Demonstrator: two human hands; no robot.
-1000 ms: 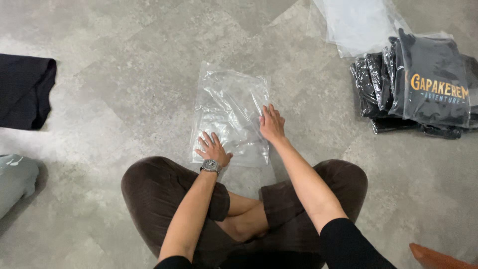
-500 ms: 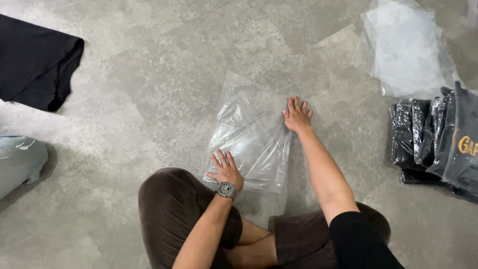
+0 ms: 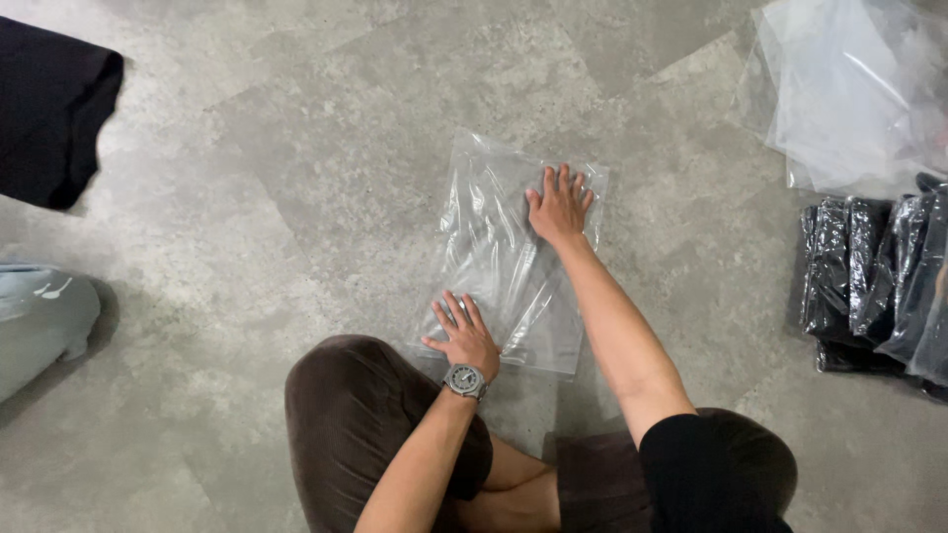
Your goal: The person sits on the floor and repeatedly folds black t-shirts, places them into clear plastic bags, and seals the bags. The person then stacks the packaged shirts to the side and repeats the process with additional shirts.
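A clear plastic bag [image 3: 499, 259] lies flat on the grey floor in front of my crossed legs. My left hand [image 3: 461, 333], with a wristwatch, presses flat on the bag's near left corner, fingers spread. My right hand [image 3: 559, 204] rests palm down on the bag's far right part, fingers apart. Neither hand grips anything; both lie on top of the plastic.
A stack of black garments in plastic wrap [image 3: 874, 281] stands at the right, with loose clear bags [image 3: 849, 94] behind it. A black cloth [image 3: 49, 123] lies at the far left. A pale grey-blue bundle [image 3: 39, 321] sits at the left edge.
My right hand has slid farther up the bag, away from me. The left hand stays on the near corner. The view has shifted, so the packed stack now sits at the right edge.
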